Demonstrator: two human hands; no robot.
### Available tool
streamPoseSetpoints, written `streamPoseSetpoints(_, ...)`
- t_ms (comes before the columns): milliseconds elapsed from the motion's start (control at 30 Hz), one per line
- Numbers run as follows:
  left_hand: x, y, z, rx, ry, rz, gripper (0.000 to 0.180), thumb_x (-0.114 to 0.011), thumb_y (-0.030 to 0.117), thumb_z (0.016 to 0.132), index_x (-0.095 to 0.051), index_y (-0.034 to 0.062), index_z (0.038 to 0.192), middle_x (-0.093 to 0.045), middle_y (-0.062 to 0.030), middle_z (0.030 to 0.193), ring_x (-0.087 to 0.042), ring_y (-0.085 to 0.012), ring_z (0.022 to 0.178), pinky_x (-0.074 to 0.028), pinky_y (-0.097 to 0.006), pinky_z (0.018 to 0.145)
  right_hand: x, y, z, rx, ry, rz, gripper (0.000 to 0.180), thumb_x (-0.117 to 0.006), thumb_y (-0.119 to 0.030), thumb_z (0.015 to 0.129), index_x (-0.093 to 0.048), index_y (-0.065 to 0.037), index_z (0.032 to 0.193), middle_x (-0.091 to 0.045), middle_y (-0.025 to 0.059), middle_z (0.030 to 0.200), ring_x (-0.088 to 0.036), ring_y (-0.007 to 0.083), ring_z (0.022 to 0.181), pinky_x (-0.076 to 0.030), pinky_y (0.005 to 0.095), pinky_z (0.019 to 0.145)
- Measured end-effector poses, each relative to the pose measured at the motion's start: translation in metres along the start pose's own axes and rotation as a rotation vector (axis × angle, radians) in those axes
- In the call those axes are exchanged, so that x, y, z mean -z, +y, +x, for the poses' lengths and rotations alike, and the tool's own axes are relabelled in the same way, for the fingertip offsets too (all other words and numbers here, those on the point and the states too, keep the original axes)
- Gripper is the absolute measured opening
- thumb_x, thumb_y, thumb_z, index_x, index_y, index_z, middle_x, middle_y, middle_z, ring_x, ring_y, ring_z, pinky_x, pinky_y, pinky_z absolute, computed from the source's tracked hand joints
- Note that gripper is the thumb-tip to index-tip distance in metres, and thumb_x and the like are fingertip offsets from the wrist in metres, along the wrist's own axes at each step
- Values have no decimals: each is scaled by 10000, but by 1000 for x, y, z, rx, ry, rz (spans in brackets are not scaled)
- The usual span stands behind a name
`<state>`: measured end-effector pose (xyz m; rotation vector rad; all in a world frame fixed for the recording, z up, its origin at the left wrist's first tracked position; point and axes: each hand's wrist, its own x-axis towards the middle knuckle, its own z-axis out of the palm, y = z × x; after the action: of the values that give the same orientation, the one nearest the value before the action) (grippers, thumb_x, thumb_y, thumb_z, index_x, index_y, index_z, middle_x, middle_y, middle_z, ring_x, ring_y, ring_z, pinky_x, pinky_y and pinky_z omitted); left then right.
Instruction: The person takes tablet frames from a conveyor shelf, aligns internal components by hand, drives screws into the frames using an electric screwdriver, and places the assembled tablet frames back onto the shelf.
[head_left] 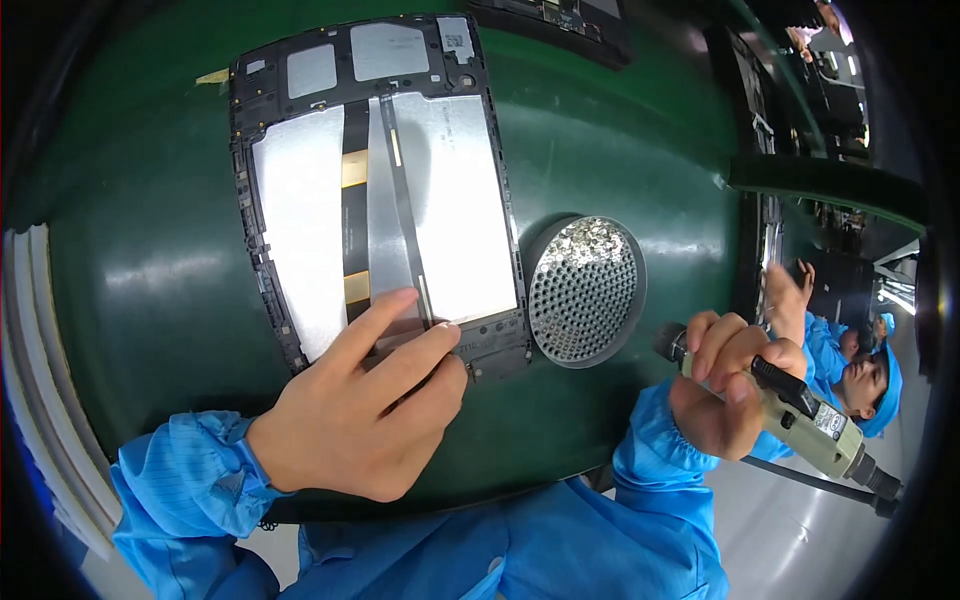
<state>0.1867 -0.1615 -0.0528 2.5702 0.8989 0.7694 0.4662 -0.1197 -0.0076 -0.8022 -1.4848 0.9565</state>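
A black tablet housing [465, 210] with bright silver plates lies on the green work surface in front of me. Down its middle runs a dark flat ribbon cable [408, 220], and beside it a black strip with gold-coloured patches [355, 215]. My left hand [365, 420] rests on the lower end of the housing, fingers apart, its index and middle fingertips at the cable's lower end. The thumb is largely hidden. Off to the right, my right hand [730, 380] is wrapped round a beige electric screwdriver [822, 430], held clear of the housing.
Right of the housing stands a round metal dish [638, 300] with many holes and small silver screws at its far side. Another dark device part [560, 25] lies at the far edge. White stacked sheets [50, 370] are at left. A co-worker in blue [825, 350] is at the right.
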Motion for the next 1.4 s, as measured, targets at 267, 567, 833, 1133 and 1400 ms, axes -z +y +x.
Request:
streamPoseSetpoints(267,-6,2,8,48,22,14,164,-716,69,656,-608,31,773,-564,-133,954,-574,-342,1019,-432,-563,938,23,9,5,92,-12,-118,357,-529,-135,783,-506,-92,1137,-380,17,585,-446,137,533,-421,389,762)
streamPoseSetpoints(567,-1,15,-7,420,-107,332,648,-754,329,666,-535,169,1255,-390,-188,1365,-324,-438,1288,-259,-682,951,37,15,0,96,174,100,344,-541,-16,746,-479,-23,1084,-499,81,638,-492,181,572,-434,363,615)
streamPoseSetpoints(833,-7,25,-14,518,-45,486,624,-729,301,706,-534,101,1265,-350,-250,1396,-302,-504,1286,-384,-545,939,42,19,-8,98,237,126,337,-494,46,735,-471,-19,1064,-507,83,676,-482,171,568,-432,353,618)
streamPoseSetpoints(1133,58,-98,13,572,145,585,709,-643,192,609,-480,79,1290,-494,-214,1280,-425,-444,1217,-427,-471,962,47,18,-7,103,265,75,352,-449,114,704,-469,-1,1037,-509,88,680,-482,162,572,-445,323,578)
streamPoseSetpoints(1400,68,-180,100,461,-11,516,773,-630,173,625,-394,98,1357,-359,-260,1376,-326,-409,1298,-293,-505,1059,57,21,-14,92,282,49,337,-515,140,718,-478,8,1026,-535,103,803,-534,168,633,-474,319,578)
